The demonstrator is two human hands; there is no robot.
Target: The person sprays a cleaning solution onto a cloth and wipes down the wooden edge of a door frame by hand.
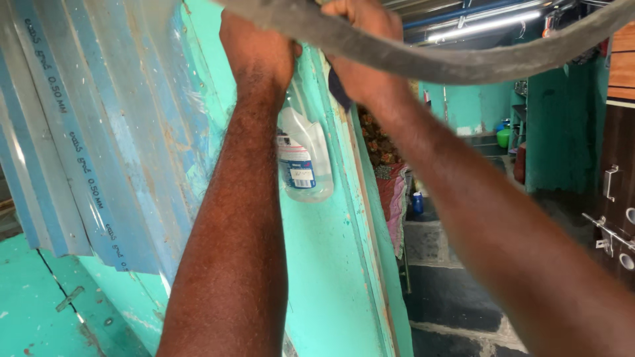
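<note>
At the top of the view, above head height, a long grey rubber strip (423, 56) is gripped by both raised hands. The left hand (259, 46) is closed in a fist near the strip's left end, against the turquoise door frame (344, 264); whether its fingers wrap the strip itself cannot be told, since the back of the hand hides them. The right hand (360, 49) is curled around the strip just to the right, fingers folded over its upper edge. From there the strip sags in a shallow arc to the right and rises out of view at the far right.

A firm two-handed hold would best be kept close together, it is judged, so that the limp strip is steered rather than left to swing; the hanging length should be kept off the door frame edge and the bottle below.

Just beneath the left wrist a clear plastic bottle (303, 158) with a blue-and-white label hangs against the frame. Corrugated metal sheets (99, 132) with blue film lean at the left.

Counted: two hands, one rubber strip, one hanging bottle, one small blue container (417, 202) on the far floor, one green tub (504, 137) farther back, one lit tube lamp (486, 25) overhead.
</note>
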